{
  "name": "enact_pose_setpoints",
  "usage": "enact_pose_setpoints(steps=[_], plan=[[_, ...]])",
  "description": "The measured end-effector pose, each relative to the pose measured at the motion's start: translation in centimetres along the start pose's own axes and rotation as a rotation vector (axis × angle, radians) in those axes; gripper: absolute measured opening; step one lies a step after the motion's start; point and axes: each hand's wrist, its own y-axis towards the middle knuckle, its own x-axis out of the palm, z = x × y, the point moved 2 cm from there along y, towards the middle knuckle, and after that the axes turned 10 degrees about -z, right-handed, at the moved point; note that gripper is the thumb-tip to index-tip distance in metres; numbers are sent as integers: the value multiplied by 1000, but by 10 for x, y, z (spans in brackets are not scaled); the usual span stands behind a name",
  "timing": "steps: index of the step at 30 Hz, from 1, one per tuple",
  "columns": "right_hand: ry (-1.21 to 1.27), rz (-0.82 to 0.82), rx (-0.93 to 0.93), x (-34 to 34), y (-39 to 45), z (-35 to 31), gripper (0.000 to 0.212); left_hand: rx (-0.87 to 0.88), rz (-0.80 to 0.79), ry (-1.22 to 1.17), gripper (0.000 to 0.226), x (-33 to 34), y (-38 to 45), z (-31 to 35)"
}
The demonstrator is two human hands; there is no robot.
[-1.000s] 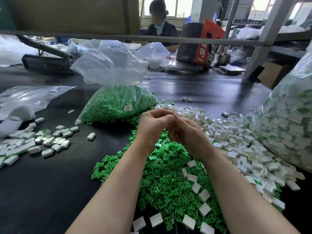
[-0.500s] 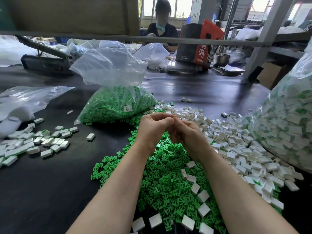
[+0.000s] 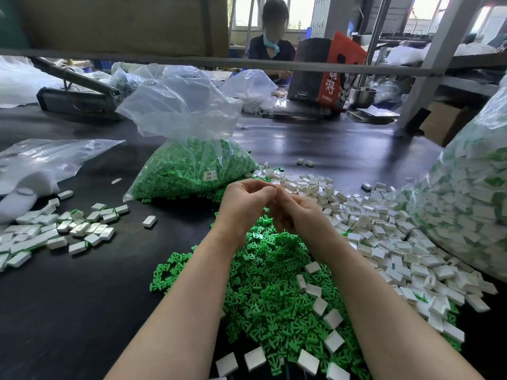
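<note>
The left hand [image 3: 241, 208] and right hand [image 3: 300, 216] meet with fingers curled, any piece between them hidden, above a heap of matte green forked plastic clips [image 3: 263, 286] on the black table [image 3: 68, 297], smooth white rectangular caps [image 3: 384, 242] spilling at 3 o'clock, a crinkled clear clip bag [image 3: 189, 160] at 11 o'clock
</note>
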Motion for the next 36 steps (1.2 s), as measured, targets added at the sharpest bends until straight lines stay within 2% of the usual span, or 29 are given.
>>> enact_pose_setpoints(steps=[3,6,12,15,18,22,27,31,36], plan=[[-148,21,45,-2,0,-4,39,-28,36,140,7,-22,4,-3],[-235,78,72,-9,-4,-6,28,-94,181,319,3,-64,3,-13],[-259,230,125,-30,-8,-7,22,-272,514,784,12,-135,-17,-27],[-320,277,139,-36,-10,-5,18,-384,679,897,18,-149,-24,-26],[-492,314,152,-43,-10,-3,10,-476,746,954,28,-156,-28,-25],[-847,318,244,-47,-13,0,7,-476,706,977,28,-150,-26,-20],[-1229,383,430,-47,-15,2,31,-270,514,950,15,-114,-14,-4],[-1287,341,585,-46,-16,5,40,-204,340,893,10,-76,-5,2],[-1287,355,534,-47,-14,7,28,-116,166,893,10,-45,0,-1]])
